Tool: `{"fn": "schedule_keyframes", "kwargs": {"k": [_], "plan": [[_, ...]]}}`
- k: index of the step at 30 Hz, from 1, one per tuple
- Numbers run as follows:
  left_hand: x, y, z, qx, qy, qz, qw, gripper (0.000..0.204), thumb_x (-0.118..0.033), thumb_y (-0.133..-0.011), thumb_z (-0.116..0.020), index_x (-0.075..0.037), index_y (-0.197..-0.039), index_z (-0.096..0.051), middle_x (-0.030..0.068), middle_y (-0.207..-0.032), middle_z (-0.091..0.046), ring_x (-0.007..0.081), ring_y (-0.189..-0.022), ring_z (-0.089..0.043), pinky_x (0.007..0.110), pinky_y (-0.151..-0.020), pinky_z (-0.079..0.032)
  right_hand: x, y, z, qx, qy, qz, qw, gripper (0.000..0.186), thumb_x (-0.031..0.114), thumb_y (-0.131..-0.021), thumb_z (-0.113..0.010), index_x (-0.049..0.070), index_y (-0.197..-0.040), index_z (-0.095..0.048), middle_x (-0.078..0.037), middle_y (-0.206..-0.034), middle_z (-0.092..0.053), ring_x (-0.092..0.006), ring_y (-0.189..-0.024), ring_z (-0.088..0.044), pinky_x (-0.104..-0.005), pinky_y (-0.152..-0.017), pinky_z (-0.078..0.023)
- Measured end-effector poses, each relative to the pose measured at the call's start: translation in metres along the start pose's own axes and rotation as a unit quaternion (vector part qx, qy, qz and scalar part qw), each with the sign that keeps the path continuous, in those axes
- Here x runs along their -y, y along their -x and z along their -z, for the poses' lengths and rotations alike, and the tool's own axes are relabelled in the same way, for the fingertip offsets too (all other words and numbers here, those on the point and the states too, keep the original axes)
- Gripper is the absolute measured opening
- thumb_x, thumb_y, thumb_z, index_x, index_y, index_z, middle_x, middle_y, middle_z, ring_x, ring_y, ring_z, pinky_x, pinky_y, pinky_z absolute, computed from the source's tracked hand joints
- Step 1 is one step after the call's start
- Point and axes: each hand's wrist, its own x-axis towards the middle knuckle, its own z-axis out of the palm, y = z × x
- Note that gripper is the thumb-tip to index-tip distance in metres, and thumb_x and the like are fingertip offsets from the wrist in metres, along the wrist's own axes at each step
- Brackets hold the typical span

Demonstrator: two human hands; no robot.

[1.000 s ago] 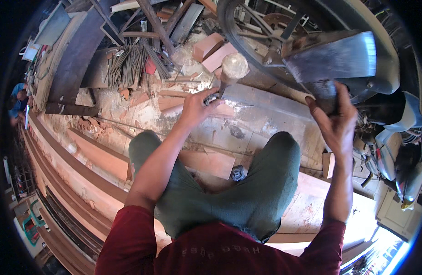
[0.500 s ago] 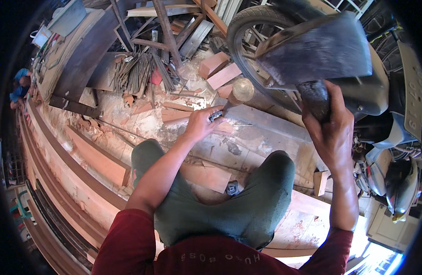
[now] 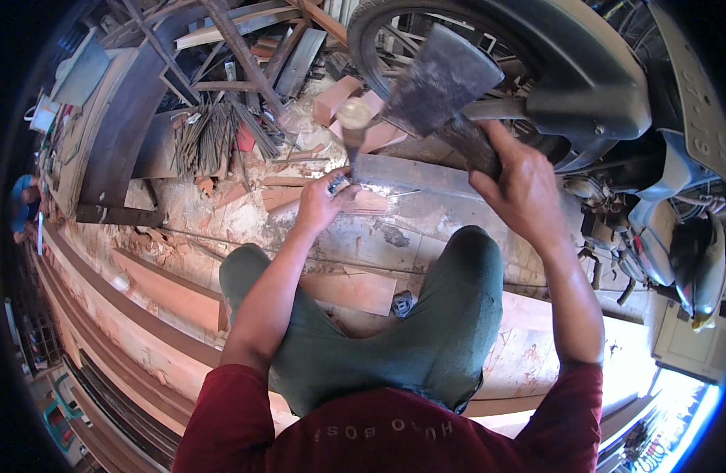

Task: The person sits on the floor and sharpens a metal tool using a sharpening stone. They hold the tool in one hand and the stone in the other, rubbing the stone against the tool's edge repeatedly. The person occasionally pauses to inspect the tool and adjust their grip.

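Note:
My left hand (image 3: 321,201) is closed on an upright chisel-like tool (image 3: 352,146) with a pale round top, above a grey beam (image 3: 418,175) and some reddish wood pieces. Whether its tip touches them, I cannot tell. My right hand (image 3: 517,189) grips the dark handle of an axe (image 3: 442,79), its broad head tilted just up and right of the tool's top. A pale wooden board (image 3: 346,292) and a small dark-and-silver object (image 3: 403,303) lie between my knees.
A motorbike's front wheel and mudguard (image 3: 584,87) stand close at the upper right. Long timbers (image 3: 122,307) run along the left. A bundle of thin rods (image 3: 201,138), leaning frames and wood offcuts crowd the back. Another person (image 3: 26,201) bends at the far left edge.
The axe in my right hand has swung left toward the top of the held tool. My left hand and its tool have shifted slightly left in the view.

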Motion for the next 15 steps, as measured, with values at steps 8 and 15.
{"fn": "schedule_keyframes", "kwargs": {"k": [8,15], "plan": [[0.008,-0.016,0.006,-0.018,0.144,0.022,0.989,0.037,-0.027,-0.087,-0.078,0.001,-0.11,-0.069,0.0135,-0.099,-0.075,0.0193,-0.092,-0.07,0.032,-0.086,-0.052,-0.184,0.087,-0.187,0.286,0.038,-0.144,0.947,0.043,0.033,-0.083,-0.07,0.013,-0.12,-0.065,-0.018,-0.111,-0.071,-0.0391,-0.106,-0.067,-0.0518,-0.089,-0.052],[-0.012,-0.007,0.016,-0.016,0.181,0.027,0.983,0.032,-0.021,-0.09,-0.077,0.002,-0.11,-0.068,0.0075,-0.091,-0.073,0.0112,-0.081,-0.064,0.028,-0.078,-0.051,-0.207,0.18,-0.277,0.239,-0.14,-0.199,0.94,0.033,0.035,-0.09,-0.06,0.014,-0.114,-0.069,-0.021,-0.114,-0.07,-0.0377,-0.112,-0.066,-0.0514,-0.093,-0.051]]}}
